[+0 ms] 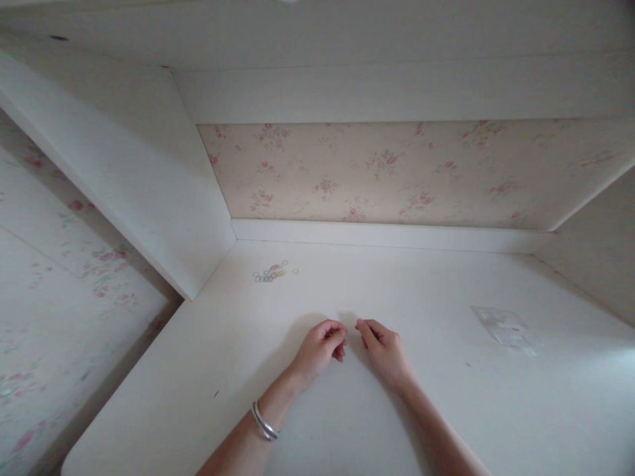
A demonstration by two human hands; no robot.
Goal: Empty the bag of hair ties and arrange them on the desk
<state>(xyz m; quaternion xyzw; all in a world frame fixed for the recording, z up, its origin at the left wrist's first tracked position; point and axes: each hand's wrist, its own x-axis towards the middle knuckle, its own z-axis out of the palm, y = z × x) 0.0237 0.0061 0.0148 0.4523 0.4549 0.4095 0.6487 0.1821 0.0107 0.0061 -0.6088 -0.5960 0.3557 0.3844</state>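
Observation:
My left hand (pixel 322 345) is held over the white desk top, its thumb and fingertips pinched together. Close on its right, my right hand (pixel 383 347) is also in a pinch, with a small gap between the two sets of fingertips. Whatever the fingers hold, if anything, is too small to make out. Beyond my left hand, toward the back of the desk, lies a loose cluster of small thin rings (pixel 270 274) in pale blue, grey and yellowish tones. One yellow ring (pixel 296 272) lies a little apart from them.
A clear plastic bag (pixel 506 329) lies flat on the desk (pixel 317 436) to the right. A white side panel (pixel 149 165) stands at left, and a shelf (pixel 347 33) overhangs the desk. Small dark marks or bits (pixel 216 394) show on the desk.

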